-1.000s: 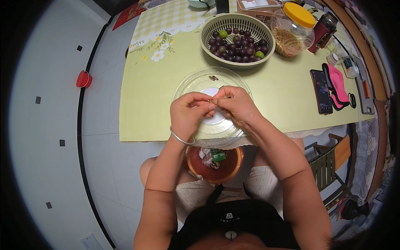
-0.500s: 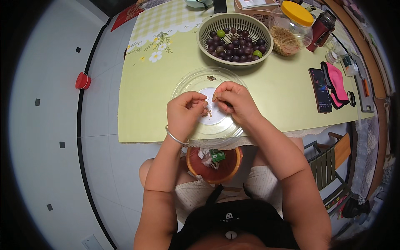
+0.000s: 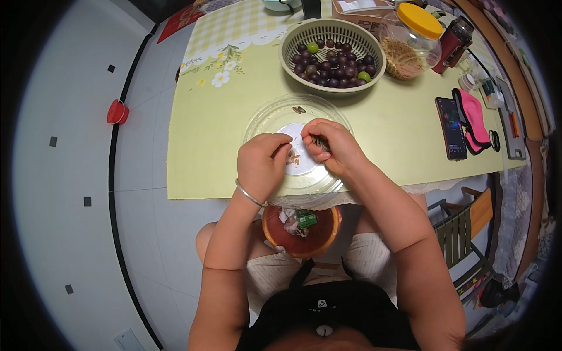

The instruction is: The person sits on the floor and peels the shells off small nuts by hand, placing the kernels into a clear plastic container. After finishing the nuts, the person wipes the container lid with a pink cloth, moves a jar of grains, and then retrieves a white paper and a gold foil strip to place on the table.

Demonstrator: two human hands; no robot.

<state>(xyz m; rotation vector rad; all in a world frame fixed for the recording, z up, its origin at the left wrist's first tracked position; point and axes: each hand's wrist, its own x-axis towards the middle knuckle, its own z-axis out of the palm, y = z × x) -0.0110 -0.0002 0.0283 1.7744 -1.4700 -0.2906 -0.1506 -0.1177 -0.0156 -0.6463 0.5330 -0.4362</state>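
Left hand (image 3: 260,161) and right hand (image 3: 335,146), joined at the fingertips one second earlier, are now separated by a narrow gap above the clear dish (image 3: 252,130). The left thumb and forefinger are brought close; whether anything is pinched cannot be told. Dark seeds (image 3: 320,141) are partly enclosed by the curled right fingers. Tan bits (image 3: 294,158) are scattered at the dish's middle. The dish's near rim is set at the front edge of the table (image 3: 202,134); its far rim is bordered by the basket (image 3: 285,65). Broad room is left on both sides, rightward to the phone (image 3: 450,128).
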